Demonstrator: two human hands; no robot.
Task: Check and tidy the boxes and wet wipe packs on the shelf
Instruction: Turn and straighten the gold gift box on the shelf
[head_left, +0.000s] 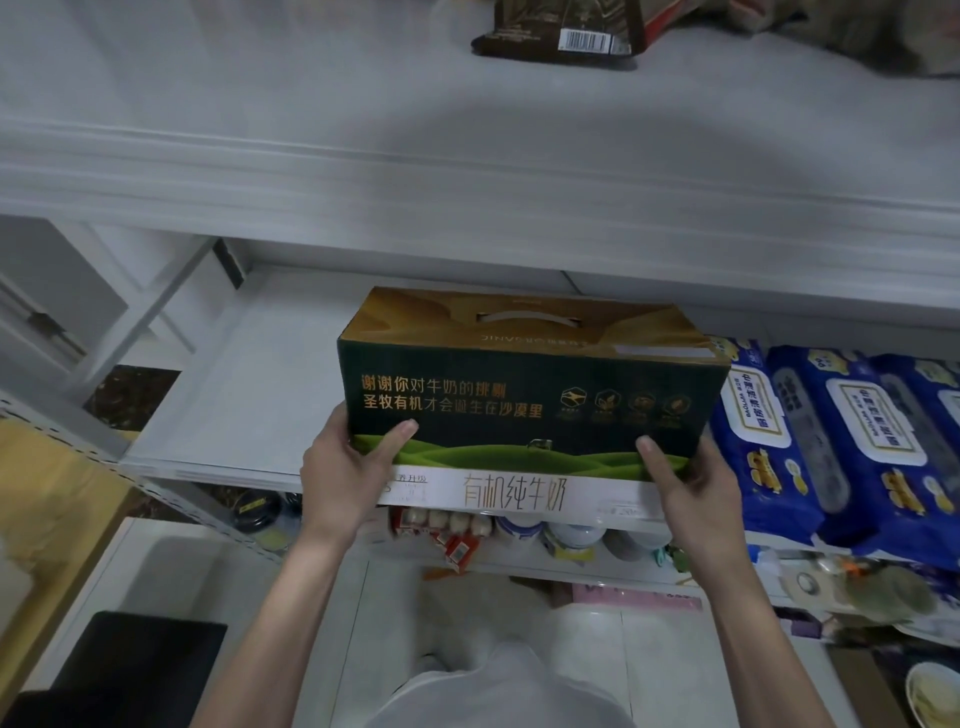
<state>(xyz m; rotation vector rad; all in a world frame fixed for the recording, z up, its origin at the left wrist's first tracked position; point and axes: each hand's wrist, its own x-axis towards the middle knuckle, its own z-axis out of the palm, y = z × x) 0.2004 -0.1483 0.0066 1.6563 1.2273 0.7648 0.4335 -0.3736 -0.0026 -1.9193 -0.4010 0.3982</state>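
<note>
A dark green and gold milk carton box (524, 395) with a white handle on top sits at the front edge of the white shelf (244, 384). My left hand (348, 467) grips its lower left corner, thumb on the front face. My right hand (685, 483) grips the lower right corner the same way. Right beside the box lie blue wet wipe packs (852, 447), standing side by side on the same shelf.
The shelf's left half is bare white board. A dark snack bag (561, 31) lies on the shelf above. Below are jars, cans and red packets (462, 530). A black object (140, 654) sits low at the left.
</note>
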